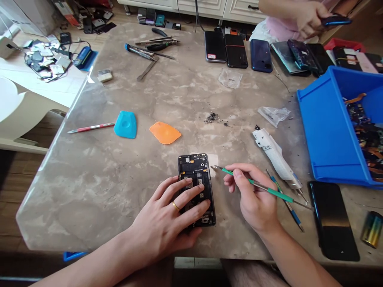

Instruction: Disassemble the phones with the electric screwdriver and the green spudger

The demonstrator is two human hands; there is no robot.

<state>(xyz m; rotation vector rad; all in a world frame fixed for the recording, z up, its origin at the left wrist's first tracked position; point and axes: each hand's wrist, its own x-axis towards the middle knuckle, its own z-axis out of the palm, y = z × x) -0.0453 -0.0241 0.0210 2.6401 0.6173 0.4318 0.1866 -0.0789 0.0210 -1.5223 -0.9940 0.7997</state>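
Observation:
An opened black phone with its back cover off lies near the table's front edge, its inner boards showing. My left hand lies flat on its lower half, fingers spread, a gold ring on one finger. My right hand is closed in a pinch on a green-handled metal tool. The tool's tip points left, just right of the phone's upper edge, over a small pale patch on the table.
On the marble table lie an orange pick, a blue pick, a red-striped stick, a white tool, a blue-handled tool and a black phone. A blue bin stands right. Another person's hand holds a phone at the back, behind a row of phones.

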